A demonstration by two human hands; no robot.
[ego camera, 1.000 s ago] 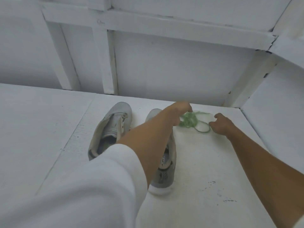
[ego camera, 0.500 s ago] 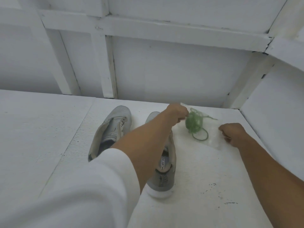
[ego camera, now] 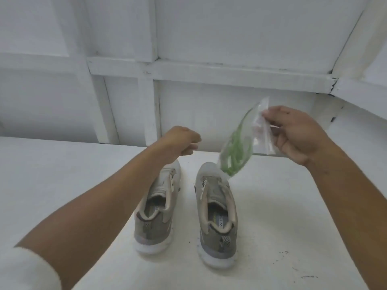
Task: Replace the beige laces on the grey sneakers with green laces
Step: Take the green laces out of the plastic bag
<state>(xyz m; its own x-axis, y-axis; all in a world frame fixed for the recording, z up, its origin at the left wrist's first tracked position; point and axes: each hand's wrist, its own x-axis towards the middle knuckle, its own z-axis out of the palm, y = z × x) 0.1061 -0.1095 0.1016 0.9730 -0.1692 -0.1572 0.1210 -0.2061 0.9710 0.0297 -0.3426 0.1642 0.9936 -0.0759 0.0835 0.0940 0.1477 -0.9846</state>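
White cloth, a sleeve, fills the lower left corner and is cut off by the frame edge. From it the bare left forearm reaches up and across. It hides the outer side and part of the toe of the left sneaker. The left hand hovers above that toe, seen from the back. Its fingers are loosely curled and nothing shows in them, though the fingertips are partly tucked out of sight.

Both grey sneakers stand side by side, apart, on the white table, heels toward the camera. The right sneaker is in fuller view. The printing on its insole is only partly readable, and its beige laces are blurred, so their threading cannot be made out.

Above its toe hangs a clear plastic bag, smeared by motion. The green laces are bunched in the lower end of the bag, which covers the tip of the shoe. How many laces there are cannot be told. The right hand pinches the bag's upper part between thumb and fingers, held off the table. Its forearm runs out of the frame at the right edge. Behind stands a white framed wall.
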